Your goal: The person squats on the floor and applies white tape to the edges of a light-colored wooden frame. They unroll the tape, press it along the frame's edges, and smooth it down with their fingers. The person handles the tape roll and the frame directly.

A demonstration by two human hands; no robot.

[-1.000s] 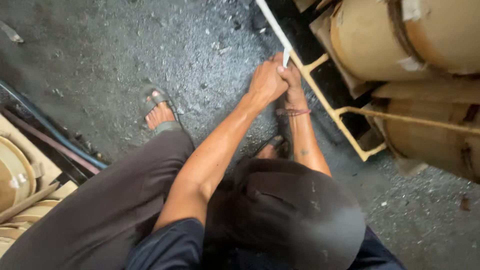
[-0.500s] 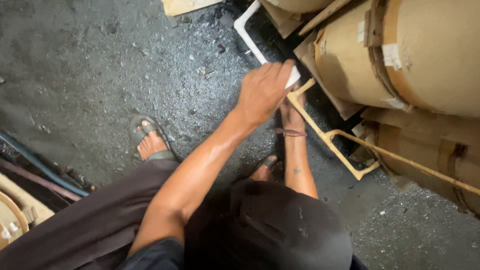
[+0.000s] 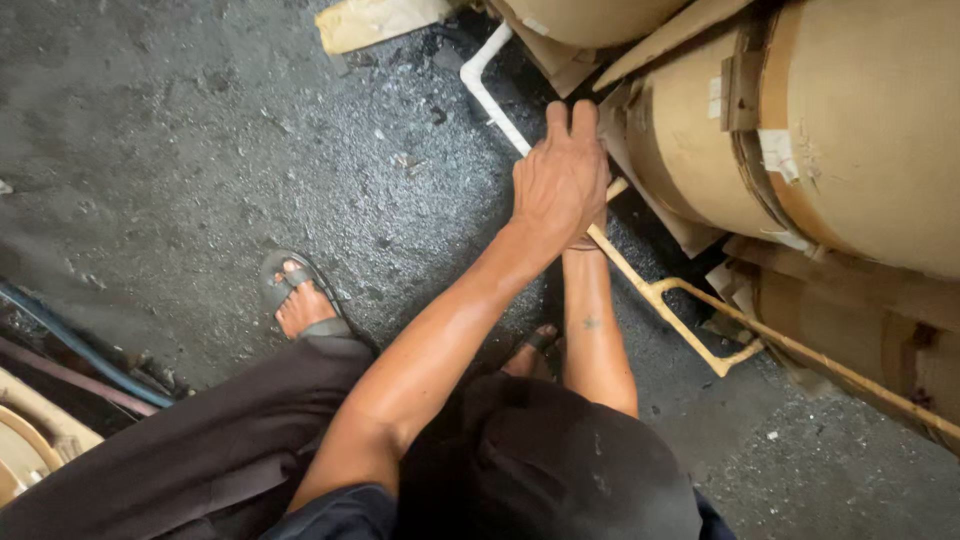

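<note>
Head view: the left hand (image 3: 560,180) is laid over a white pipe (image 3: 487,92) on the dark gritty floor (image 3: 200,150), its fingers wrapped down around the pipe beside a yellow metal frame (image 3: 700,345). The right hand is hidden beneath the left, so its finger state cannot be told; only its forearm (image 3: 595,340) is seen. Large brown paper rolls (image 3: 850,130) lie just beside the hands. A finger could be pinched between pipe and roll if either shifted, and sandalled feet (image 3: 300,300) could slip on loose grit.
</note>
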